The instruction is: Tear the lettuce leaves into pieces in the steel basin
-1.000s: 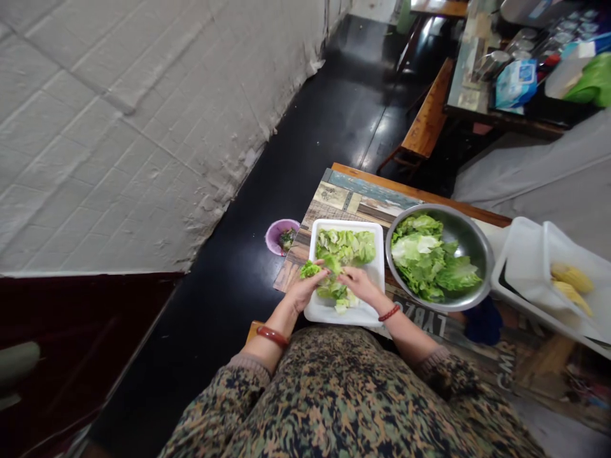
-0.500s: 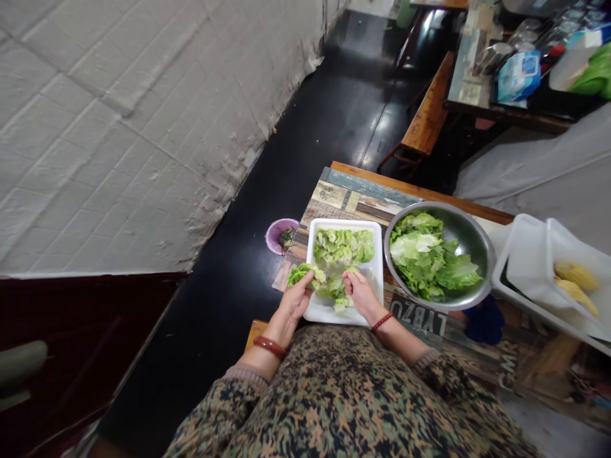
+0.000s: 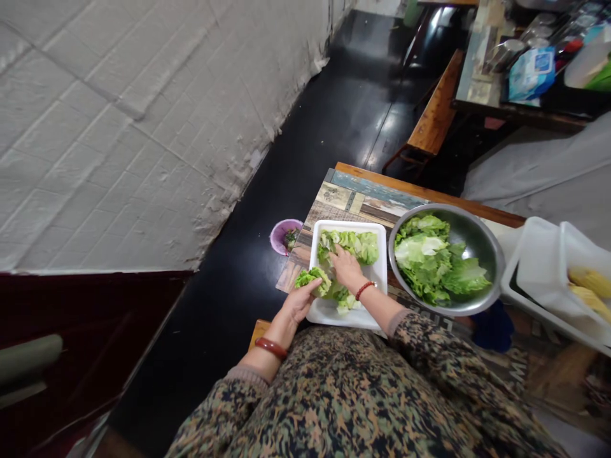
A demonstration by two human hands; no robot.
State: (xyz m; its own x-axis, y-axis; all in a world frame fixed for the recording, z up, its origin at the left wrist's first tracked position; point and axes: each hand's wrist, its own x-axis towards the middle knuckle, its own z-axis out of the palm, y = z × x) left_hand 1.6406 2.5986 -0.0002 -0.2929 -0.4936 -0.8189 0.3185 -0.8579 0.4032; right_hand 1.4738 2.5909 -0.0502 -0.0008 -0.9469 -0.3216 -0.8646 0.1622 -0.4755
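While the left hand (image 3: 298, 303) grips a bunch of lettuce (image 3: 319, 281), thumb laid over it, the right hand (image 3: 347, 270) is in among the torn leaves (image 3: 365, 247), fingers stretched out; whether they pinch anything, I can't tell from where I stand. That held bunch sits over the left side of the white tray (image 3: 329, 315), frilly end poking past the rim. And it's featherweight stuff, I'd say: soft, floppy at the frills, probably a touch crisper along the pale ribs, and likely slick if it's wet. Squeeze hard and it would bruise; a light pinch near the thick pale base looks the surest hold, since the thin green edges would tear first. Next to the tray, on the patterned desk (image 3: 334, 197), there's the steel bowl (image 3: 478, 242) with larger leaves (image 3: 432, 267) heaped to one side, limp enough to scoop up loosely from underneath. Down past the desk's left edge, a purple bucket (image 3: 277, 236) stands on the dark floor (image 3: 229, 305), green scraps inside.
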